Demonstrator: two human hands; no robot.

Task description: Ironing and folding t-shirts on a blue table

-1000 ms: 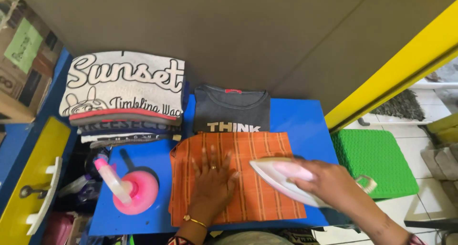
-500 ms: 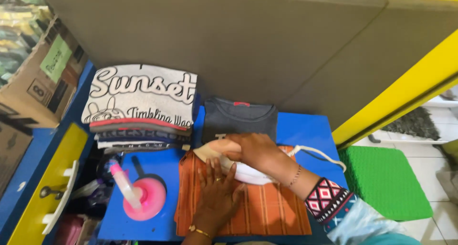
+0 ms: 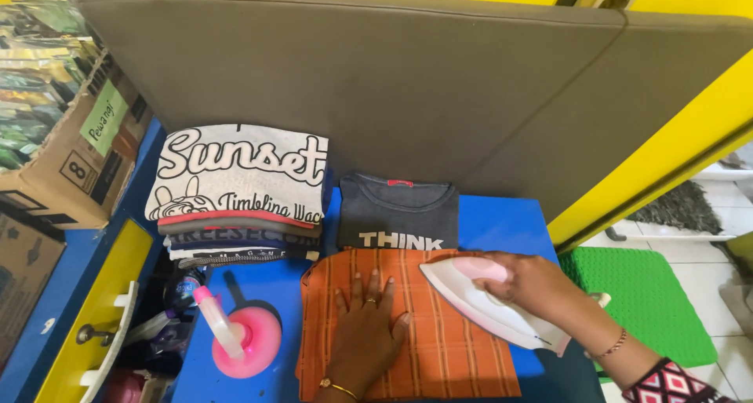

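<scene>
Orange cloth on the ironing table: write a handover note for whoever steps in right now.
Left hand: flat on the orange cloth, palm down, fingers spread, pinning it.
Right hand: gripping the white and pink iron, soleplate on the cloth's upper right part, tip pointing left.
Cloth lies spread on the blue table.
Done: stack of folded shirts and a folded grey shirt sit behind it.
Left: the cloth is unfolded and under the iron.

A stack of folded shirts [image 3: 239, 191] lies beside a grey shirt [image 3: 398, 213].
</scene>
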